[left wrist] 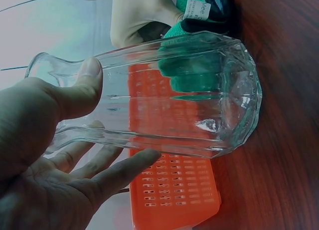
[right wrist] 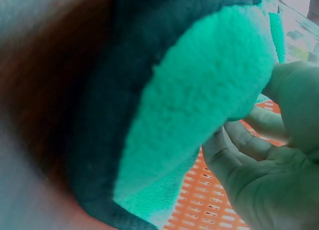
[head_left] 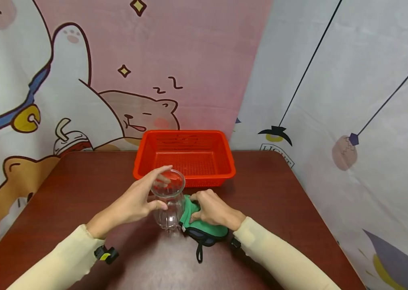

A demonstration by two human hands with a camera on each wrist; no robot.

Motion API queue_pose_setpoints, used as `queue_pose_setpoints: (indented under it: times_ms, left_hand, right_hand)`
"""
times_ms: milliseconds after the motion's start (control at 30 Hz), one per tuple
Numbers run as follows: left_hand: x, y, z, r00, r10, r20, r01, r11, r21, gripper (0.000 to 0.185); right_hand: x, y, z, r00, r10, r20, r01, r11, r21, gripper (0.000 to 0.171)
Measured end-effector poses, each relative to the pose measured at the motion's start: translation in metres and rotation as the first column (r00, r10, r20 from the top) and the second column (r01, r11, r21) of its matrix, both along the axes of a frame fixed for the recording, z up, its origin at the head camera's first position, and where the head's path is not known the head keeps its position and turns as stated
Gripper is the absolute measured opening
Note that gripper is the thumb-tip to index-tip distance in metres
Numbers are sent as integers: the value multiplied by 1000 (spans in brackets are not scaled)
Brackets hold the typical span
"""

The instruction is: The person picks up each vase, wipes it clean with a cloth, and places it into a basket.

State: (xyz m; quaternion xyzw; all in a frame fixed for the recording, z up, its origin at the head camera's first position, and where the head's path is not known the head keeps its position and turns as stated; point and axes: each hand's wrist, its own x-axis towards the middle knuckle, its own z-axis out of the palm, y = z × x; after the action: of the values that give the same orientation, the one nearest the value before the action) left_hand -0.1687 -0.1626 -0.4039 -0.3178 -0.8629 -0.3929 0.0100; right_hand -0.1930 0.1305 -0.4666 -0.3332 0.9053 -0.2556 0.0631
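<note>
A clear glass vase with a flared rim stands upright on the table, its ribbed sides showing in the left wrist view. My left hand holds it round the neck, thumb on one side and fingers on the other. Against the vase's right side is a green cloth with dark edging, a black hanging loop and a white label. My right hand pinches the bunched cloth from above. Close up in the right wrist view, the fluffy cloth covers much of the picture and its folds hide some fingertips.
Just behind the vase and cloth sits a red plastic basket with perforated sides and floor. The brown tabletop extends to both sides. A cartoon-printed curtain hangs behind and to the right of the table.
</note>
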Motion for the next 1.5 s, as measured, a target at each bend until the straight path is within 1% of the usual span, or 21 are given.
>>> queue_pose_setpoints:
  times_ms: [133,300,533,767,1033,1200,1367,1500]
  left_hand:
    - [0,-1,0,1000,5,-7,-5,1000,0,111]
    - [2,-1,-1,1000,7,-8,-7,1000,-12,112]
    - [1,0,-2,1000,-3,-5,3,1000,3,112]
    - [0,0,-2,1000,-12,-3,12,1000,15,111]
    - [1,0,-1,1000,-10,1,10,1000,8,112]
    - [1,-2,-2,1000,-15,2,15,1000,-1,110]
    - [0,-2,-1,1000,-21,-17,21,1000,-8,110]
    - [0,-1,-1,1000,-17,-24,16,1000,-18,111]
  right_hand:
    - [-1,0,-2,1000,-22,22,23,999,-34,40]
    - [1,1,-4,999,-29,43,32,998,-59,41]
    - [2,4,-3,998,-54,14,54,996,-77,42]
    - [5,6,2,997,-70,-20,67,991,-119,41]
    - [5,5,15,997,-66,-33,58,976,-208,43]
    - [5,3,21,997,-64,-32,53,963,-265,42]
    - [7,2,28,996,-84,-15,74,936,-345,41]
    - [7,0,34,995,-95,-32,74,913,-400,42]
